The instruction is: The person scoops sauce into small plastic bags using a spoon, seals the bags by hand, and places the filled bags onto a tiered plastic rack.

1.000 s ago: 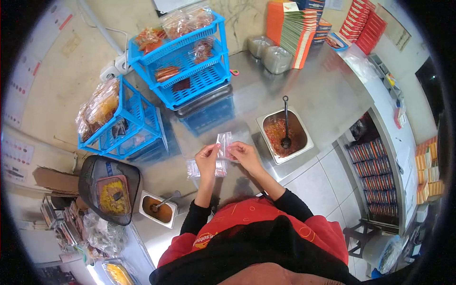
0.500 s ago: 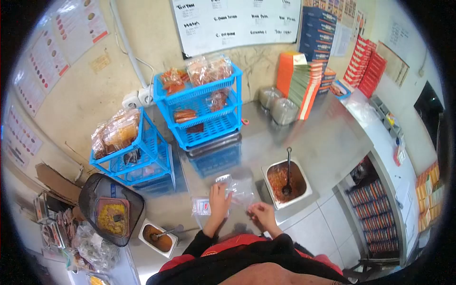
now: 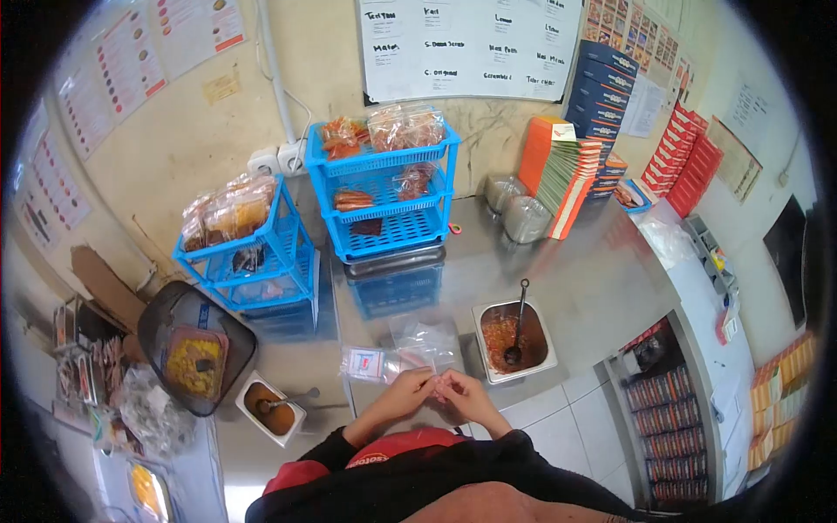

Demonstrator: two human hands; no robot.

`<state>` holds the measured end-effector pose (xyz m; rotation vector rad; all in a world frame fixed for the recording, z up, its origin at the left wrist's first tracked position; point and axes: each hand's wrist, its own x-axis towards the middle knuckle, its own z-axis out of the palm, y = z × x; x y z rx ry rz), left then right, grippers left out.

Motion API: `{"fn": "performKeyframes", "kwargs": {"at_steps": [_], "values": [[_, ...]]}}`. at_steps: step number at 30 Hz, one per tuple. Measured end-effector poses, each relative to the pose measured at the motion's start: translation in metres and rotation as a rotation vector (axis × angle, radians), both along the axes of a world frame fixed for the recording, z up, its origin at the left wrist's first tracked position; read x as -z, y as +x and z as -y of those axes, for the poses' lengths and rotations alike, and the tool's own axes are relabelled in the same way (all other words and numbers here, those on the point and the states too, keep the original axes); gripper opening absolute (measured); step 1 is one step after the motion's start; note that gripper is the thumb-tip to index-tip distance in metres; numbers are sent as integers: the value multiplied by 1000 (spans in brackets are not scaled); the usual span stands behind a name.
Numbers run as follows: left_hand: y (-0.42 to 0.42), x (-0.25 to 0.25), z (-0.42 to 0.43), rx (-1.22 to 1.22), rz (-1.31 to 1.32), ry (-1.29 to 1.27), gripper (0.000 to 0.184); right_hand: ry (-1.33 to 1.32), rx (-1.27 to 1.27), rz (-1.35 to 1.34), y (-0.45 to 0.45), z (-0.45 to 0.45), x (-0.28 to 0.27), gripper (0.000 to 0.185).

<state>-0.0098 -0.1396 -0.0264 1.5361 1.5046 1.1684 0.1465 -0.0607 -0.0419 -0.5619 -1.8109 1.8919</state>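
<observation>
My left hand [image 3: 404, 394] and my right hand [image 3: 469, 399] meet at the near edge of the counter, fingertips pinched together. Between them they grip the near edge of a clear plastic bag [image 3: 427, 338], which spreads flat ahead of the fingers; the exact hold is partly hidden. Left of the bag lies a clear packet with a white, red and blue label [image 3: 364, 363]. To the right is a steel pan of red chopped sauce [image 3: 499, 336], with a black ladle [image 3: 514, 353] resting in it.
Blue tiered racks [image 3: 384, 240] of bagged food stand at the back. On the left are a small steel pan of brown sauce [image 3: 277, 418] and a black tray [image 3: 157, 327] holding yellow food. Clear round containers [image 3: 527, 220] and folded boxes [image 3: 558, 174] stand back right.
My left hand has come down and right from the bag to meet my right hand, which moved slightly left. The bag now lies lower on the counter. The camera view has shifted.
</observation>
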Motion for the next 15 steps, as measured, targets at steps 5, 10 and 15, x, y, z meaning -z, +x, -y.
{"fn": "performKeyframes", "kwargs": {"at_steps": [5, 10, 15], "values": [[37, 6, 11, -92, -65, -18, 17, 40, 128, 35, 25, 18, 14, 12], [82, 5, 27, -105, -234, 115, 16, 447, 338, 237, 63, 45, -3, 12], [126, 9, 62, -154, -266, 43, 16, 551, 635, 278, 97, 60, 21, 17]]}}
